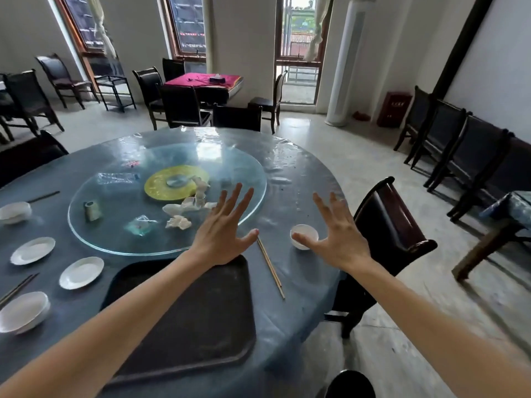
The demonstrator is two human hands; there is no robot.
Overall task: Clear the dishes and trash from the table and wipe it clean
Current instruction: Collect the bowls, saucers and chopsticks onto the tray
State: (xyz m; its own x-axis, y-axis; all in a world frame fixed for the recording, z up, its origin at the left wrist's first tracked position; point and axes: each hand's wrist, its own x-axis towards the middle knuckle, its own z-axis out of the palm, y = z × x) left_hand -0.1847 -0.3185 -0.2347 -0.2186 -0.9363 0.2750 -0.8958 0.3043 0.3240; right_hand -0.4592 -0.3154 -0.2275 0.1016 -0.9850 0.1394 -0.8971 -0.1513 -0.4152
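My left hand (225, 234) is spread open above the far edge of a black tray (186, 326), holding nothing. My right hand (339, 235) is spread open too, its thumb next to a small white bowl (304, 235). A pair of chopsticks (271, 268) lies between the tray and the bowl. The round table (298, 285) has a blue cloth under clear plastic. Its glass turntable (247, 168) carries crumpled napkins (184, 209), clear wrappers (140, 226) and a small green cup (92, 210). White plates (82, 272) (33, 250) and bowls (24, 311) (14, 212) sit at the left, with more chopsticks (17, 288).
A dark wooden chair (388, 231) stands at the table's right edge, another chair (237, 117) at the far side. Further chairs line the right wall (459, 145). A table with a red cloth (204, 81) stands by the windows. Another table's corner (505, 208) shows at right.
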